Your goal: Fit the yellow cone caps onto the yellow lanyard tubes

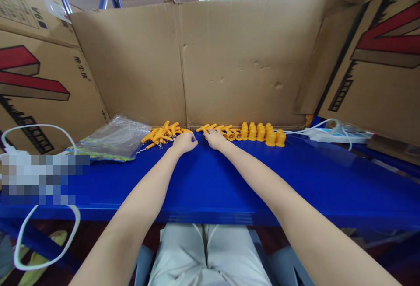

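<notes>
Head view: from where I stand, the biggest thing is a creased, matte cardboard screen (249,58) behind the work, with printed cartons at both sides. Below it runs a smooth blue tabletop (210,181). Limp, glossy clear plastic bags (111,139) lie flat on the left, and a hard white power strip (339,135) sits off to the right.

All the yellow parts are at the back of the table, near the foot of the screen. Bell-shaped yellow cups (271,138), stepped and plastic-looking, stand close together right of the hands; a few round open mouths face forward beside them. A tangled heap of forked yellow pieces (160,134) lies on the left, and a neater row of forked yellow pieces (201,127) starts between the hands.

The step in hand, I'd judge, is handling the forked pieces, one hand at each group. The left hand (185,142) is at the heap's right edge, fingers loosely curled; I can't tell whether they grip anything. The right hand (215,138) rests at the row, fingers reaching forward over it, their hold hidden too.

Any next move calls for a light fingertip pinch (those thin metal chains (141,150) look ready to snag).
</notes>
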The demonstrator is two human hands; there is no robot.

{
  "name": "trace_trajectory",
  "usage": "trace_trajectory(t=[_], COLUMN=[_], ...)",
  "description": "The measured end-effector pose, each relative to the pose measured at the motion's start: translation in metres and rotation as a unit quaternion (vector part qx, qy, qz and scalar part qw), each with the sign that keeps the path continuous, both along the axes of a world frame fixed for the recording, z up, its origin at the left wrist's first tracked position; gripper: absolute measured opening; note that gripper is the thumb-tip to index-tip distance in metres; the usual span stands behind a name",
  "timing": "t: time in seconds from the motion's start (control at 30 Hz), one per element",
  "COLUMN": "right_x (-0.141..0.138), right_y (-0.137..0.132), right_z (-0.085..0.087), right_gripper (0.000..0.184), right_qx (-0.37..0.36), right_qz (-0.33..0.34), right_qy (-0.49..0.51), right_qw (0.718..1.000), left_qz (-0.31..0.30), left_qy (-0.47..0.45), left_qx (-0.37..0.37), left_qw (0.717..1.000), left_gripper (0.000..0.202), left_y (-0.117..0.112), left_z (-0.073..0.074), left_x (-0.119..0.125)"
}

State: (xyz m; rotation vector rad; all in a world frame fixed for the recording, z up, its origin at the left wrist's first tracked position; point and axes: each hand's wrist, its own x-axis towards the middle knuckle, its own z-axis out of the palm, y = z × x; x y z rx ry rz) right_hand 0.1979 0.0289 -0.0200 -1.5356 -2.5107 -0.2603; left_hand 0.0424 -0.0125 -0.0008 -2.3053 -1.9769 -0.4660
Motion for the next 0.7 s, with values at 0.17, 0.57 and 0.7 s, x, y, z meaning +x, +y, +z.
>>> trace_trajectory(t=[0.17, 0.57, 0.7], right_x=[0.0, 0.106, 0.128], right_y=[0.0, -0.01, -0.008], right_z=[0.003, 0.032, 0.013], right_gripper=[0.044, 0.046, 0.042], right_qx=[-0.03, -0.022, -0.007], right_qz=[0.003, -0.147, -0.192], right_qy=[0.026, 0.082, 0.09], right_qw=[0.999, 0.985, 0.977], left_qz=[-0.004, -0.012, -0.018], left_qy=[-0.002, 0.002, 0.005], left_qx=[0.004, -0.014, -0.017], left_qw=[1.0, 1.0, 1.0], left_gripper=[0.027, 0.026, 0.026], left_y=[0.0, 0.003, 0.004], left_z=[0.0, -0.002, -0.003], left_x=[0.0, 0.001, 0.0])
